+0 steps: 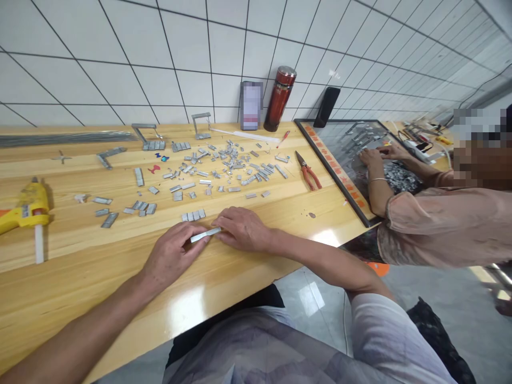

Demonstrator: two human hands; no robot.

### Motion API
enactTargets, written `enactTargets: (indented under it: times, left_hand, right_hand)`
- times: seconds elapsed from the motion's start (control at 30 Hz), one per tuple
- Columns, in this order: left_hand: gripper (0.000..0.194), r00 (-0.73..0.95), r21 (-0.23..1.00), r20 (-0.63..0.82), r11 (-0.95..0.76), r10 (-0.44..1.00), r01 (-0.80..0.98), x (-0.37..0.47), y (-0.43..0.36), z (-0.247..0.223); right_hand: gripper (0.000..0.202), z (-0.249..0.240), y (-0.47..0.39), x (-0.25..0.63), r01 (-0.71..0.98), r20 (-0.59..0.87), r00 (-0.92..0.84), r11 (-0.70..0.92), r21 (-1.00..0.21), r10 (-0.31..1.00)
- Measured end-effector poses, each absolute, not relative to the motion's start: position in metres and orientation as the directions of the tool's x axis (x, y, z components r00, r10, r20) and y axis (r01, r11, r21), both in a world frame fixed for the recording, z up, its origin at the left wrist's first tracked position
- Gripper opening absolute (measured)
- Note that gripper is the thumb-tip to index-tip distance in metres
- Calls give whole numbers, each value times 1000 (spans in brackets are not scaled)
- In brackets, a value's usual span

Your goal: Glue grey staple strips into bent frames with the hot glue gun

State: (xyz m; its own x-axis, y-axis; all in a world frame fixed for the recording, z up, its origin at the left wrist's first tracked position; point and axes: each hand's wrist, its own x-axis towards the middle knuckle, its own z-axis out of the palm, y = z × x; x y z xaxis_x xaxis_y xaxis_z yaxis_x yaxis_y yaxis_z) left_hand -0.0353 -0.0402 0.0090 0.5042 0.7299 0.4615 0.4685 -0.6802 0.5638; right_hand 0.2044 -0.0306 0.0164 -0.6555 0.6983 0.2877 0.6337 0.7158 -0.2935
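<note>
Between my two hands, just above the wooden table (132,245), is a thin flat silver-grey strip (205,234). My left hand (172,250) pinches its left end between thumb and fingers. At the other end, the fingers of my right hand (242,228) are closed around the strip's tip, partly hiding it. Right behind the hands lies a short row of joined grey blocks (193,215). Many small grey pieces (232,154) are scattered farther back, with longer bars (264,172) among them.
A yellow glue gun (30,208) stands at left. Orange-handled pliers (308,172) lie at right. Along the tiled wall are grey frames (149,137), a phone (251,106), a red flask (280,98) and a black phone (327,106). A co-worker's hands (374,157) work over a black-edged board (336,178).
</note>
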Motion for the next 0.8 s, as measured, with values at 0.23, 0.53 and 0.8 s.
enactTargets:
  times: [0.23, 0.53, 0.8]
  left_hand:
    - [15, 511, 556, 456, -681, 729, 475, -33, -43, 8]
    - [11, 551, 554, 393, -668, 736, 497, -36, -41, 6]
    - [11, 564, 546, 384, -673, 731, 500, -35, -39, 6]
  right_hand:
    - [24, 22, -43, 208, 640, 320, -646, 720, -267, 693]
    - [15, 31, -54, 321, 820, 361, -159, 327, -471, 919]
    - [28, 18, -9, 389, 922, 230, 124, -26, -387, 965]
